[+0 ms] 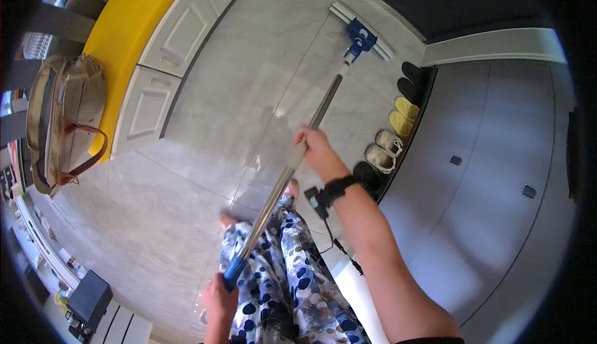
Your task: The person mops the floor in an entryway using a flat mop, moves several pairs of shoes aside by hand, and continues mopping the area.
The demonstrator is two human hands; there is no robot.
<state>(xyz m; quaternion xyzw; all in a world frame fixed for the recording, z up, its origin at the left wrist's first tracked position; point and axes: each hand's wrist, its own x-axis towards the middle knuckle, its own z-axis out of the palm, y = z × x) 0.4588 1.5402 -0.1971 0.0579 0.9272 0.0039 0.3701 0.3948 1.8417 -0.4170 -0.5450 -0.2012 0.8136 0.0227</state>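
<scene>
A mop with a metal pole runs diagonally across the picture, its flat white head with a blue joint resting on the grey tiled floor near the far wall. My left hand is closed around the blue grip at the pole's near end. Higher up, my right hand grips the middle of the pole; a black strap with a small device and cable is on that wrist. My feet and patterned trousers show beneath the pole.
Shoes and slippers line the right side, beside grey cabinet doors. On the left stand white cabinets with a yellow top; a beige bag with a brown handle is on it. A dark box lies lower left.
</scene>
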